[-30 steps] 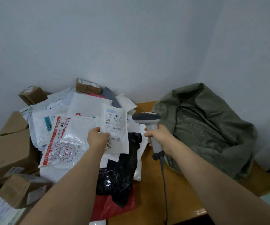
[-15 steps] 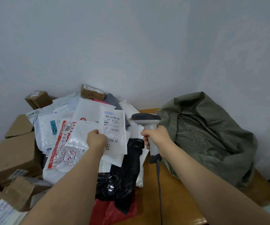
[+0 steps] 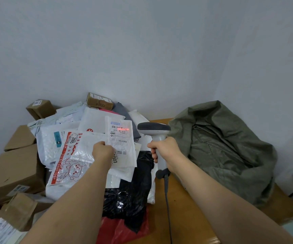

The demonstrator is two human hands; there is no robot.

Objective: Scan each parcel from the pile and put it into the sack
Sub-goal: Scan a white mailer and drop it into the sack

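Brown boxes (image 3: 17, 166) stack at the far left, against the pile (image 3: 68, 143) of white, black and red mailers heaped on the desk (image 3: 191, 208). A small box (image 3: 99, 102) sits on top of the pile at the back, by the wall. The left hand (image 3: 102, 152) pinches a flat white parcel (image 3: 122, 143) by its left edge and holds it up above the pile, label facing the camera. A red line (image 3: 123, 128) lies across the barcode near the label's top. Just right of the parcel, the right hand (image 3: 165, 149) is wrapped around the grip of a grey scanner (image 3: 153, 128), whose head points left at the label; its cable (image 3: 167, 199) hangs down over the desk. Farther right, the green sack (image 3: 230, 152) slumps on the desk with its mouth open, apart from the parcel.
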